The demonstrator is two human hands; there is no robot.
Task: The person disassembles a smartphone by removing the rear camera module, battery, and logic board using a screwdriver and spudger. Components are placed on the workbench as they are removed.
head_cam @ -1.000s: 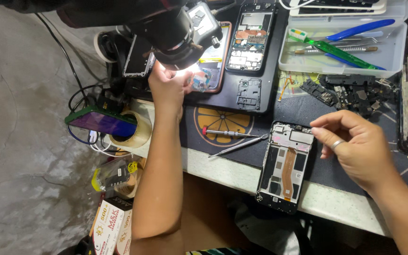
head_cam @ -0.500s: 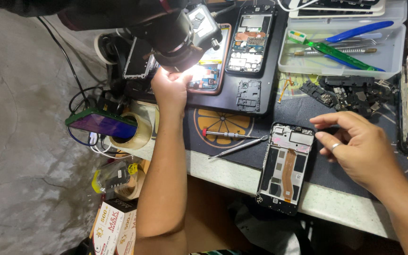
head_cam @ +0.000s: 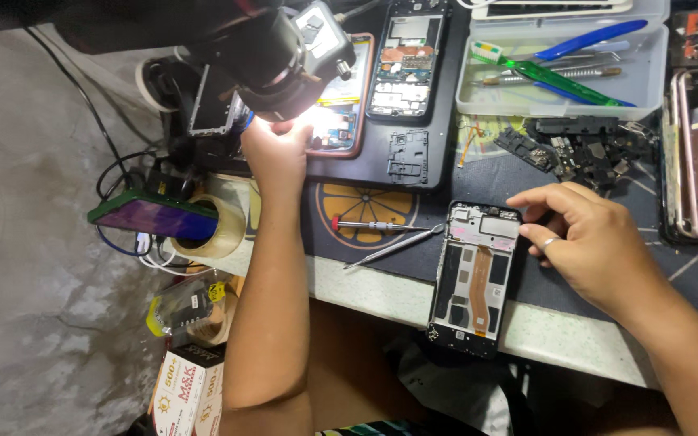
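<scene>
While a screwdriver (head_cam: 369, 225) and tweezers (head_cam: 393, 246) lie between the arms, the left hand (head_cam: 278, 153) reaches under the lit microscope (head_cam: 272, 60), its grip hidden. The right hand (head_cam: 587, 238), fingers loosely curled, touches the opened phone frame (head_cam: 476, 278) at the mat's near edge.

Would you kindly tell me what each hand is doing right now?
Left hand: under the lit microscope, grip hidden.
Right hand: open, fingertips on the opened phone.
</scene>
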